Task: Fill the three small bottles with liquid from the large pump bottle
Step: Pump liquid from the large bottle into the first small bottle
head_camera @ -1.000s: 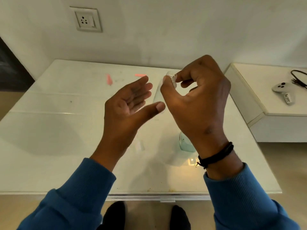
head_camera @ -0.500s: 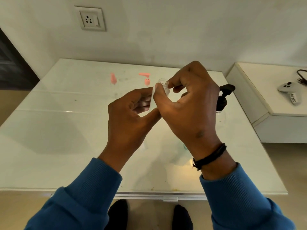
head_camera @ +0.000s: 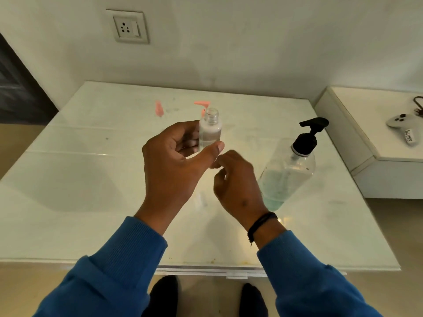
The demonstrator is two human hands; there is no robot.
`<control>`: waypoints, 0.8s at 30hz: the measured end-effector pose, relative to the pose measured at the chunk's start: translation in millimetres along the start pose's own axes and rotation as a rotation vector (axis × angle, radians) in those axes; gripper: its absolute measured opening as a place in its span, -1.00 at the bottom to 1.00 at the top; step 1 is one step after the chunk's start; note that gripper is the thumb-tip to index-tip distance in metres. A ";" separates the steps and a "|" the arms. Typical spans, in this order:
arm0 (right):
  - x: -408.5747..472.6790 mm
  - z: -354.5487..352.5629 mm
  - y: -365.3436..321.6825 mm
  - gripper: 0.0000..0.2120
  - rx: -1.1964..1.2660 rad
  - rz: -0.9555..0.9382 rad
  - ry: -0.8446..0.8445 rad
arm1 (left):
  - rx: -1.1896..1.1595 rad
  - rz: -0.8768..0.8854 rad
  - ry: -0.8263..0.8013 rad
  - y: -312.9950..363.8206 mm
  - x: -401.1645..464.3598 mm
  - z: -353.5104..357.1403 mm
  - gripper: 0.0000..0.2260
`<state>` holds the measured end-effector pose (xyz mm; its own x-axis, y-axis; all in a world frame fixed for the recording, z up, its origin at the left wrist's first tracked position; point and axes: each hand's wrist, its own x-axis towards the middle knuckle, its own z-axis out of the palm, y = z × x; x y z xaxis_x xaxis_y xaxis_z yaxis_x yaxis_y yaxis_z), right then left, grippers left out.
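My left hand (head_camera: 174, 161) grips a small clear bottle (head_camera: 210, 130) upright above the table, thumb in front and fingers behind. Its threaded neck is uncapped. My right hand (head_camera: 235, 179) hovers just below and to the right of it with fingertips curled together; whether they pinch anything is hidden. The large pump bottle (head_camera: 288, 172) stands at the right, clear with a black pump head and pale blue-green liquid low inside. A pink pump top (head_camera: 202, 105) and another pink piece (head_camera: 158, 108) lie on the table behind the small bottle. A faint clear shape (head_camera: 201, 200) lies between my wrists.
The white glossy table (head_camera: 91, 179) reaches from the wall to my feet. To the right stands a lower white side unit (head_camera: 375, 170) with a game controller (head_camera: 402, 126) and a cable. A wall socket (head_camera: 128, 26) sits above.
My left hand closed round the small bottle and now holds it alone. My right hand left the bottle's neck and dropped below it, uncovering the large pump bottle.
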<state>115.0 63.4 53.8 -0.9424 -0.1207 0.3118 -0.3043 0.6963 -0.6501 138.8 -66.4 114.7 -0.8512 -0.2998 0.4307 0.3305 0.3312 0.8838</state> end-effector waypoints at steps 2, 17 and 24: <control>-3.6 5.0 3.9 -0.65 -0.100 -0.009 -0.264 | 0.001 0.007 -0.002 -2.4 0.5 0.0 -0.75; -9.7 24.8 9.8 -0.51 -0.417 -0.212 -0.584 | -0.024 -0.018 -0.015 -4.5 -0.7 1.7 -0.69; -7.9 28.0 16.4 -0.60 -0.467 -0.206 -0.531 | -0.020 -0.031 -0.025 -5.7 -2.0 3.1 -0.69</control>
<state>113.6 56.0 21.3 -0.8487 -0.5255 -0.0586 -0.5034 0.8370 -0.2146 137.3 -64.8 108.2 -0.8711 -0.2872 0.3984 0.3116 0.3037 0.9004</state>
